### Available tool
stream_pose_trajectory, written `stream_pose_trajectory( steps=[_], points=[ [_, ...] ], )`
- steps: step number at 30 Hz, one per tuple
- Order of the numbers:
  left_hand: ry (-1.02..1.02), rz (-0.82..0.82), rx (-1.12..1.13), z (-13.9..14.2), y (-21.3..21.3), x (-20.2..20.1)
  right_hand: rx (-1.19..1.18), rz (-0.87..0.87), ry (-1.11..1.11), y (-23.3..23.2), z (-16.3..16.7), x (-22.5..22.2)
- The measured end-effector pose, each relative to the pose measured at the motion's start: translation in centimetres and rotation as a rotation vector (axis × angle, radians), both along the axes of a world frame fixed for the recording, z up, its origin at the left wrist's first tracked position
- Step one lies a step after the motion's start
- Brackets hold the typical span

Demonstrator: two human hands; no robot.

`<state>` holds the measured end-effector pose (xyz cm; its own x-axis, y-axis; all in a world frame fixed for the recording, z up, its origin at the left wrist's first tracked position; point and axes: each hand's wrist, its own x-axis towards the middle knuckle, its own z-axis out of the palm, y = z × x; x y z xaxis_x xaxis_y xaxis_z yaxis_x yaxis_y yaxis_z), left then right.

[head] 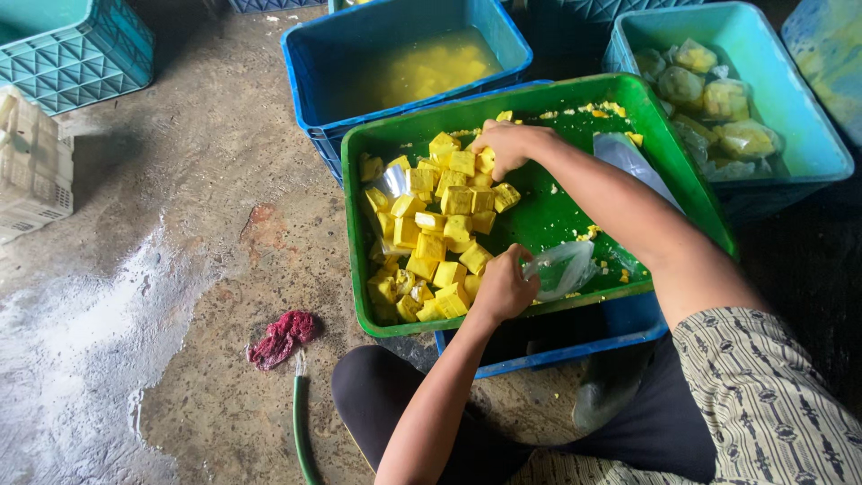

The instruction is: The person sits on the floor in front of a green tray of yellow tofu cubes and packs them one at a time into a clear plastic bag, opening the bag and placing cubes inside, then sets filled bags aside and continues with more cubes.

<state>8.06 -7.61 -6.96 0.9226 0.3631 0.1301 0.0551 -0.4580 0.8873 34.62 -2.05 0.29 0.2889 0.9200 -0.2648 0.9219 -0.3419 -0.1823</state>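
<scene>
From the head view, the person's left hand [505, 286] reaches in from below, arm bent at the elbow. Its grip is closed on the rim of a clear plastic bag [564, 266], which lies just to the right of that grip with its long side running left to right. The right hand [505, 146] stretches across from the right, fingers curled down over the yellow cubes [438, 235]. I cannot tell if that grip has a cube in it.

The cubes are too many to count. They sit in one heap between the two grips, in the left part of one green tray [548, 216]. The tray rests on a blue crate [575, 337].

Beyond the right grip stand two more tubs: a blue tub of yellow water [404, 54] and a teal tub of filled bags [763, 90].
</scene>
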Motion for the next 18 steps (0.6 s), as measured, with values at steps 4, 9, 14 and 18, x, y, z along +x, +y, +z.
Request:
stream_pose_trajectory(
  steps=[4, 9, 14, 18],
  points=[
    [-0.015, 0.004, 0.001, -0.4, 0.1, -0.2, 0.331, 0.038, 0.061, -2.6, -0.7, 1.5],
    [-0.132, 0.150, 0.106, -2.0, -0.5, 0.0, 0.412, -0.307, 0.582, -10.0, -1.3, 3.2],
    [-0.052, 0.102, 0.189, -3.2, -1.8, 0.8, 0.293, -0.087, 0.001, -14.7, -4.1, -1.0],
    [0.014, 0.096, 0.178, -2.5, -1.9, 0.7, 0.037, -0.417, -0.013, -14.2, -5.9, -5.2]
  ],
)
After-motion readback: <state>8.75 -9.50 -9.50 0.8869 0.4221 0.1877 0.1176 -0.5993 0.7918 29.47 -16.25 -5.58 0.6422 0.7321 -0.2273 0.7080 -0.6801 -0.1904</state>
